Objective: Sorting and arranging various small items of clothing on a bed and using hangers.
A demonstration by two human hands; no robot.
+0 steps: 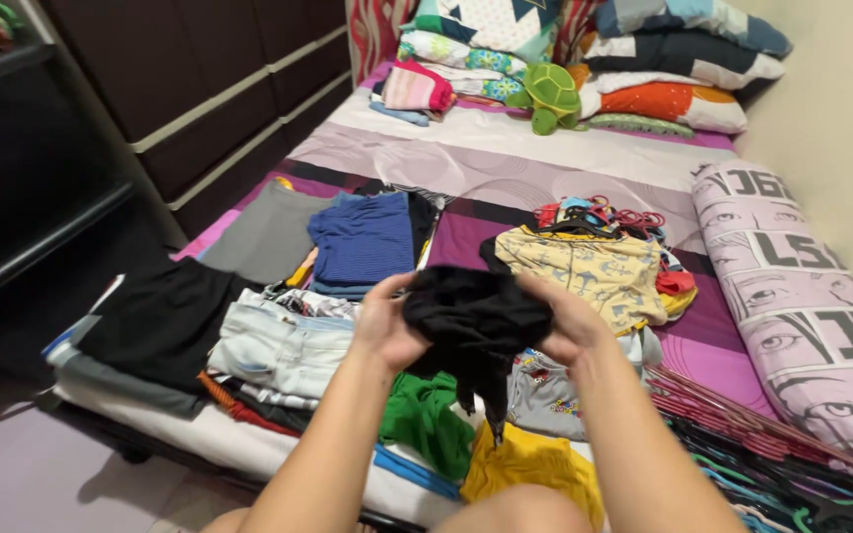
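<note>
So both hands, left hand [387, 321] & right hand [570, 321], grip a bunched black cloth [476, 316] above the bed's [505, 158] near edge. Folded piles [278, 286] sit by the left edge; green top [426, 419], yellow top [530, 464] etc look left to do

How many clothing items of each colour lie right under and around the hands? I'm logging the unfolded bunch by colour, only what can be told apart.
Black garment, held in left hand and right hand: 1
Green garment: 1
Yellow garment: 1
Grey printed garment: 1
Pale yellow printed top: 1
Total: 5
</note>
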